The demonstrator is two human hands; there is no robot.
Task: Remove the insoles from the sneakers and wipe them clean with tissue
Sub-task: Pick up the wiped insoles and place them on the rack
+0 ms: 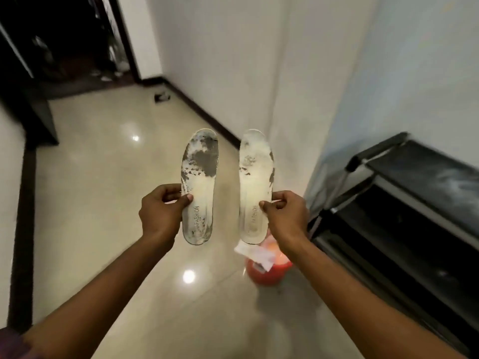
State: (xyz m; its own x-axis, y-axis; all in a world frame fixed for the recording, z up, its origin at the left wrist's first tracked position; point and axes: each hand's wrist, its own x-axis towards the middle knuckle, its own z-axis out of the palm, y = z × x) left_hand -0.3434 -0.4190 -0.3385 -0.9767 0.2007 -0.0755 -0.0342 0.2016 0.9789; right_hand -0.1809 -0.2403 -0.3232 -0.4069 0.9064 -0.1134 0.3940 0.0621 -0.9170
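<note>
Grey-smudged insoles hang heel-down, left insole (199, 187) pinched by the left hand (162, 212), right insole (256, 187) by the right hand (286, 216); wipe toe stains at twelve o'clock firmly.

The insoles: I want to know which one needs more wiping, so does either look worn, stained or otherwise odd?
Both are marked. The insole in the left hand has large grey patches over the forefoot and heel. The insole in the right hand shows only smaller grey spots near its edges.
</note>
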